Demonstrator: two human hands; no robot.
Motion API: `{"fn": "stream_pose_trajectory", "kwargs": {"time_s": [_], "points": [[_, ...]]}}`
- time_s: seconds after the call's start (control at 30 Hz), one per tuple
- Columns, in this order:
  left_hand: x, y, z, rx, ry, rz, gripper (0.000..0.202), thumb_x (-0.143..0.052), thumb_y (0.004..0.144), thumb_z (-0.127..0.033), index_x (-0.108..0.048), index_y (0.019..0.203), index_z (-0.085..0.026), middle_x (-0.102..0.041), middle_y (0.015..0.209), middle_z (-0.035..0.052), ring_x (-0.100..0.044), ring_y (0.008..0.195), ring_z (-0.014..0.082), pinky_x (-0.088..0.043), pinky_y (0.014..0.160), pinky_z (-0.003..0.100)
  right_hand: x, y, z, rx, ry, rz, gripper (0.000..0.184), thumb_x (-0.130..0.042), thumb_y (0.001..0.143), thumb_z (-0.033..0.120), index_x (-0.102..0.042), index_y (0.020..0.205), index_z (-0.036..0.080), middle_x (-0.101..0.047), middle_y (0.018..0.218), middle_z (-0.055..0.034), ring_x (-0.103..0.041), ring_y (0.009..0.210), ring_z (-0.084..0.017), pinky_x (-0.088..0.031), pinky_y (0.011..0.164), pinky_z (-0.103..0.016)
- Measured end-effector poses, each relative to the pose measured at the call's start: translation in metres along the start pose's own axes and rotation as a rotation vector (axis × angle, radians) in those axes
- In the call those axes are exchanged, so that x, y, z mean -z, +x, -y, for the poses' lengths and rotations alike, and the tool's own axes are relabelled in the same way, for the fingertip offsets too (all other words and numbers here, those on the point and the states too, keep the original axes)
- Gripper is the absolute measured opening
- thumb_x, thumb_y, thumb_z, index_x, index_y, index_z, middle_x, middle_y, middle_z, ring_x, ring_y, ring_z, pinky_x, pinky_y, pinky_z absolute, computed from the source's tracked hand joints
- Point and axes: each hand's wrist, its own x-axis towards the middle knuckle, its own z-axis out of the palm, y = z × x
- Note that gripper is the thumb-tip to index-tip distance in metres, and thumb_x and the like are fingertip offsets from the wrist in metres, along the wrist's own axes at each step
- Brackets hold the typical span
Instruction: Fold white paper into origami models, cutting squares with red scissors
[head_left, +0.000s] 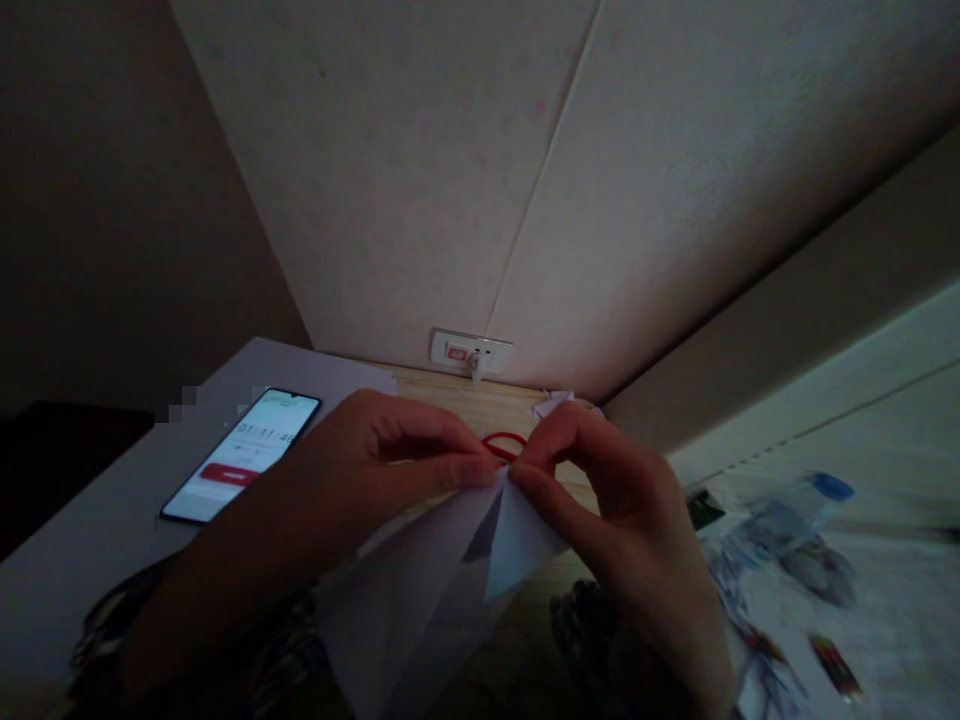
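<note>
A folded sheet of white paper (442,590) hangs between my hands, its creased flaps meeting at a point near my fingertips. With thumb and forefinger, my left hand (405,455) pinches the paper just left of that point. My right hand (607,490) pinches it from the right, its fingertips almost touching the left ones. Right behind the fingertips a thin red loop (504,440) shows; whether it lies on the table or is held, I cannot tell. Left of my left hand lies a lit phone (247,450) with a running time on its screen.
The phone rests on white paper sheets (97,560) on the wooden table (427,390). A socket with a plug (471,352) is on the wall behind. Folded paper pieces (559,402) lie at the table's back. To the right is a clear bottle with a blue cap (829,488).
</note>
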Motion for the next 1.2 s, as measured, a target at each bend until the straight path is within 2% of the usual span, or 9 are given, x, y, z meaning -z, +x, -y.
{"fn": "stream_pose_trajectory", "kwargs": {"time_s": [0.33, 0.73, 1.03, 1.2], "points": [[0.0003, 0.0007, 0.0036, -0.041, 0.024, -0.016, 0.007, -0.075, 0.069, -0.022, -0.076, 0.064, -0.026, -0.073, 0.061, -0.0062, -0.068, 0.064, 0.0121, -0.053, 0.066, 0.018, -0.0008, -0.0024, -0.0001, 0.0, 0.013, 0.011, 0.015, -0.068, 0.082, 0.018, -0.06, 0.07, 0.022, -0.058, 0.07, 0.0053, -0.054, 0.069, -0.012, -0.04, 0.063, -0.025], [-0.0012, -0.0002, 0.0014, -0.076, 0.142, -0.042, 0.013, -0.069, 0.073, -0.029, -0.073, 0.062, -0.023, -0.072, 0.061, -0.0034, -0.067, 0.064, 0.0147, -0.054, 0.065, 0.022, -0.0017, -0.0003, 0.0, -0.001, -0.013, 0.021, 0.014, -0.067, 0.081, 0.019, -0.059, 0.069, 0.021, -0.059, 0.068, 0.0034, -0.056, 0.068, -0.014, -0.042, 0.062, -0.026], [-0.0007, -0.0006, 0.0023, -0.065, 0.177, -0.046, 0.011, -0.071, 0.074, -0.031, -0.073, 0.064, -0.025, -0.072, 0.064, -0.0056, -0.066, 0.067, 0.0136, -0.051, 0.065, 0.018, -0.006, 0.0016, 0.0017, -0.033, -0.049, 0.034, 0.012, -0.063, 0.08, 0.018, -0.059, 0.07, 0.021, -0.059, 0.068, 0.0032, -0.055, 0.067, -0.013, -0.042, 0.062, -0.026], [-0.0008, -0.0006, 0.0033, -0.076, 0.222, -0.042, 0.011, -0.071, 0.075, -0.031, -0.073, 0.066, -0.025, -0.072, 0.065, -0.0056, -0.066, 0.067, 0.0144, -0.051, 0.066, 0.019, -0.01, 0.0023, 0.0015, -0.041, -0.12, -0.002, 0.018, -0.06, 0.077, 0.016, -0.051, 0.062, 0.021, -0.053, 0.062, 0.0034, -0.051, 0.062, -0.013, -0.039, 0.057, -0.027]]}}
